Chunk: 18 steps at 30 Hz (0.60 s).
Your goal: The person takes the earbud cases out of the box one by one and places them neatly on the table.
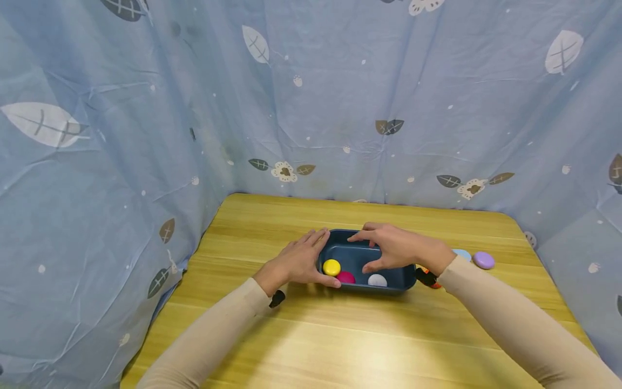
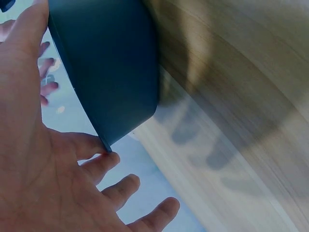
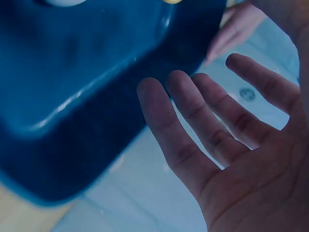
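Observation:
A dark blue rectangular tray (image 1: 357,254) sits on the wooden table, with a yellow rounded disc (image 1: 332,267), a magenta disc (image 1: 346,277) and a white disc (image 1: 377,280) inside it. My left hand (image 1: 303,259) spans the tray's left end, thumb at the front rim and index finger by the back corner. The left wrist view shows its other fingers extended loosely past the tray's edge. Above the tray's right half, my right hand (image 1: 396,246) hovers palm down, thumb and fingers apart, with nothing between them. Its spread fingers (image 3: 183,150) overlap the tray's wall in the right wrist view.
Right of the tray lie a purple disc (image 1: 484,260) and a light blue disc (image 1: 462,254). Orange and red pieces are partly hidden by the right wrist and its black strap (image 1: 426,277). A blue patterned curtain (image 1: 330,108) surrounds the table (image 1: 340,340) at the back and sides.

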Each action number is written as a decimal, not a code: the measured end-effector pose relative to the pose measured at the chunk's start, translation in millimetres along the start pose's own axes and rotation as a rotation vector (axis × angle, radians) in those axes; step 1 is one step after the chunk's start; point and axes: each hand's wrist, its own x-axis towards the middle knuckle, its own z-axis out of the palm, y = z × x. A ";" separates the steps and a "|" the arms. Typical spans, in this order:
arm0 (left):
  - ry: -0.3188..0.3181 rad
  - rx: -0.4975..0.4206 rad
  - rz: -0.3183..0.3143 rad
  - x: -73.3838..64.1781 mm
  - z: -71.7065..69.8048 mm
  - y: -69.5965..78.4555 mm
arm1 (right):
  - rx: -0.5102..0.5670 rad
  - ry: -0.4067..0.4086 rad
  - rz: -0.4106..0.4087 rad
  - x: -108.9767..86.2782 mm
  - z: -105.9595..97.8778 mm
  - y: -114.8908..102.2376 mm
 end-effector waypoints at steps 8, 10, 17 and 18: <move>-0.014 -0.002 0.013 -0.1 0.0 -1.2 | 0.029 -0.120 -0.012 36.5 19.4 -4.5; -0.015 -0.005 0.013 -0.4 0.1 -1.3 | 0.036 -0.138 -0.010 43.6 24.2 -5.1; -0.011 -0.009 0.020 -2.4 -1.6 -1.6 | 0.011 -0.159 -0.046 66.1 40.8 -2.9; -0.011 -0.009 0.021 -2.5 -1.5 -1.7 | 0.014 -0.157 -0.058 68.8 43.7 -2.3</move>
